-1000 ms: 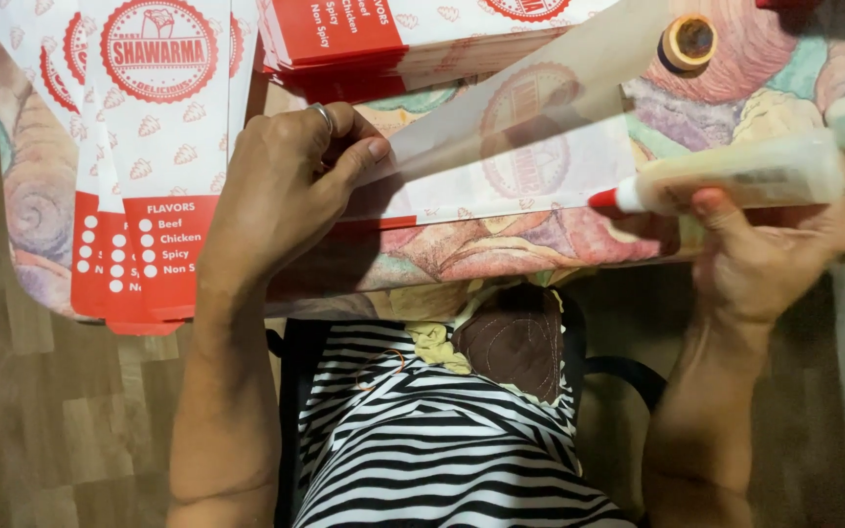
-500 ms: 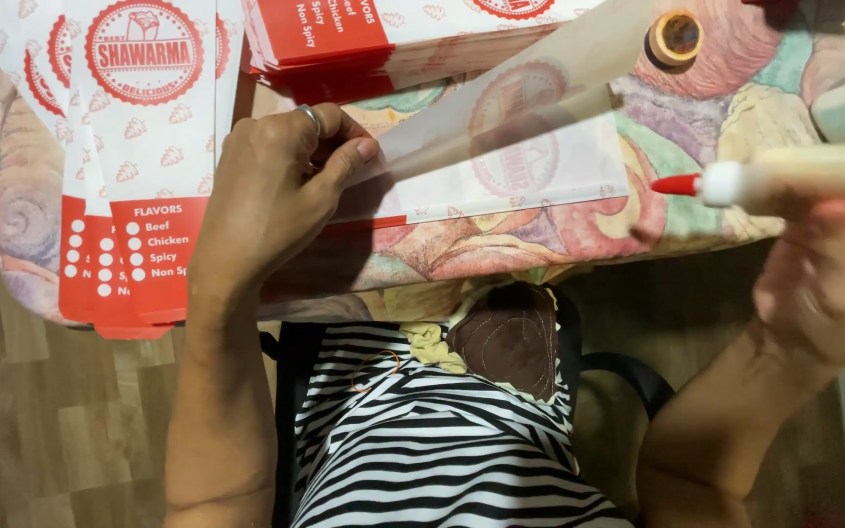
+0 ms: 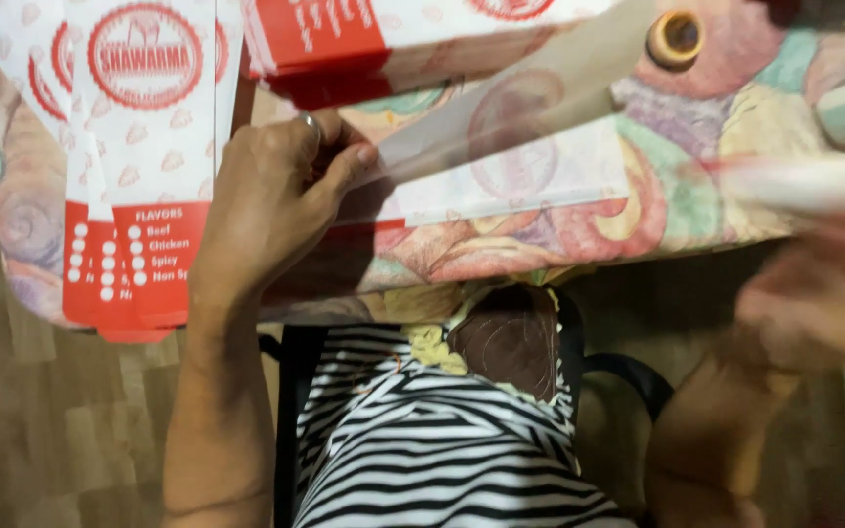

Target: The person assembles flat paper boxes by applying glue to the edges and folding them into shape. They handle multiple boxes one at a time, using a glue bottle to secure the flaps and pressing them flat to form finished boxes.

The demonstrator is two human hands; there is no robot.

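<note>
1. The left hand (image 3: 271, 200) is laid flat on the table, its fingers closed together and its thumb pressed down on the near end of a flat paper sleeve (image 3: 501, 166); a ring is seen on one finger
2. The paper sleeve is spread across the patterned tablecloth (image 3: 696, 196), stretching from the left hand towards the right, with a red band along its lower edge and a faint round print in its middle
3. The right hand (image 3: 814, 293) is seen at the right edge, blurred by motion; a white glue bottle (image 3: 814, 181) with a reddish tip is held above it, but how the fingers are set around it cannot be told
4. A stack of red and white paper sleeves (image 3: 139, 156) is hung over the table's left edge, just beside the left hand
5. A second pile of red and white sleeves (image 3: 383, 44) is laid at the top, behind the flat sleeve
6. A small brown roll of tape (image 3: 675, 39) is placed near the top right
</note>
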